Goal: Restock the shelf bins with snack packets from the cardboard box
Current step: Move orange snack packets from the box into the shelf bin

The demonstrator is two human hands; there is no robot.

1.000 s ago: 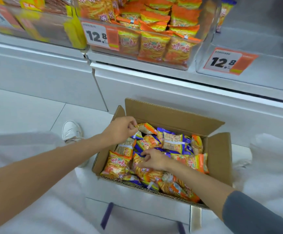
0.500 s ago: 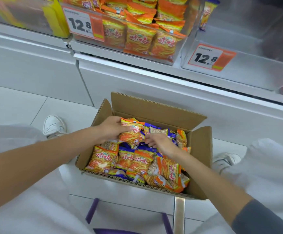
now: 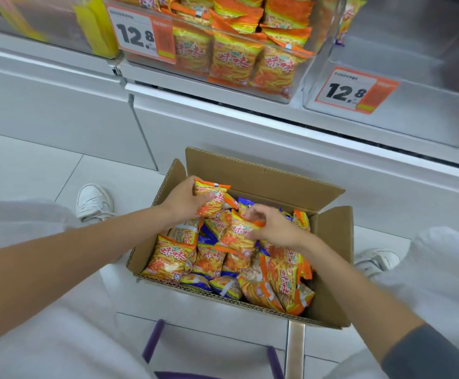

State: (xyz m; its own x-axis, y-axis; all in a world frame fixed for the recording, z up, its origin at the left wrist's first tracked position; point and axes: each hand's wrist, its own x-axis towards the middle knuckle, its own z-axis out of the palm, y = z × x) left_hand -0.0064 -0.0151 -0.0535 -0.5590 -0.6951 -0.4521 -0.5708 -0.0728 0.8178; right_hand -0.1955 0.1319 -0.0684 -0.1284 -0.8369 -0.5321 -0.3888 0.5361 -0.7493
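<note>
My left hand [image 3: 184,199] is at the far-left corner of the cardboard box [image 3: 172,173], which stands on the floor [image 3: 31,165] below the shelf. Its fingers are curled round one orange packet [image 3: 211,198], held clear of the pile. Risk: the grip is on the packet's body. A hard squeeze could crush the contents, and the slick film could slip out during the lift.

My right hand [image 3: 274,228] is over the middle of the box. Its fingers are bent and pinch the top edge of a second packet [image 3: 236,236], which lies on the pile. Risk: the pinch covers only a narrow seam. The packet could pull free, or drag neighbours over the box wall.

The box holds orange and blue packets [image 3: 246,202] mixed. The middle bin [image 3: 236,58] is stacked high with orange packets; adding more could spill them forward. The right bin [image 3: 428,113] looks mostly bare. Risk: a packet could go into the wrong bin.
</note>
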